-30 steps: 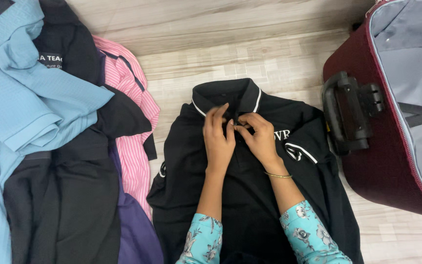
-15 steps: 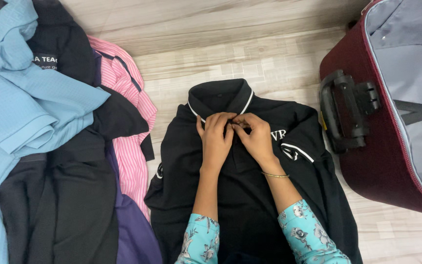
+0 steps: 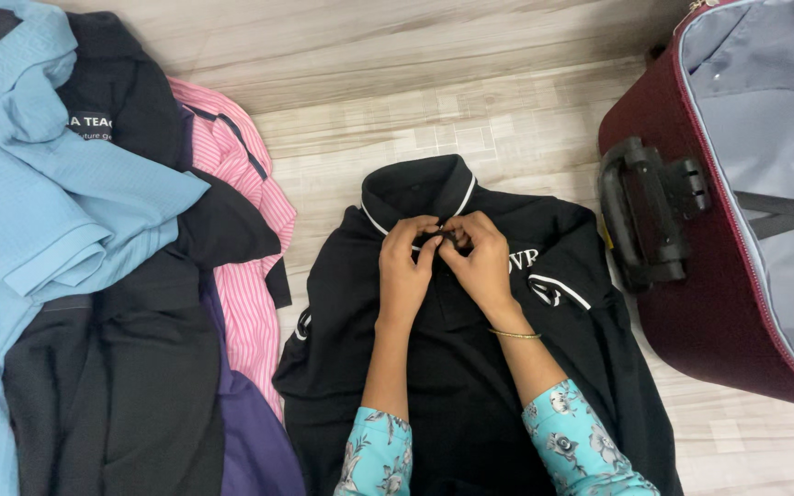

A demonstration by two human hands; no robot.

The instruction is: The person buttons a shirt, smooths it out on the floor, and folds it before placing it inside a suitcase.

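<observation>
Shirt: a black polo (image 3: 470,386) is laid flat, front up, on the wood-look floor (image 3: 434,101), its white-edged collar (image 3: 420,188) pointing away from the person.
Left hand: the left hand (image 3: 406,271) is curled over the placket just under the collar, its fingertips (image 3: 426,241) pinched on the cloth; its grip is clenched on the polo.
Right hand: the right hand (image 3: 487,266) is pressed against the left at the same spot, its grip likewise closed on the placket edge; a thin bangle (image 3: 515,334) is worn at the wrist.
Change: a second ago the left fingers were raised and spread beside the collar; they are now folded down and brought together with the right fingers, and both hands are set slightly nearer the collar.
Meaning: the work is judged to be concentrated on the top of the placket, probably on a button, though no button can be made out under the fingers.
Sleeves: floral turquoise cuffs (image 3: 379,455) are seen at the lower edge.
Left of shirt: a heap of clothes (image 3: 112,276) in light blue, black, pink stripe and purple is spread on the floor.
Right of shirt: an open maroon suitcase (image 3: 691,303) with grey lining is lying near the polo's sleeve, its black handle (image 3: 645,211) turned toward it.
</observation>
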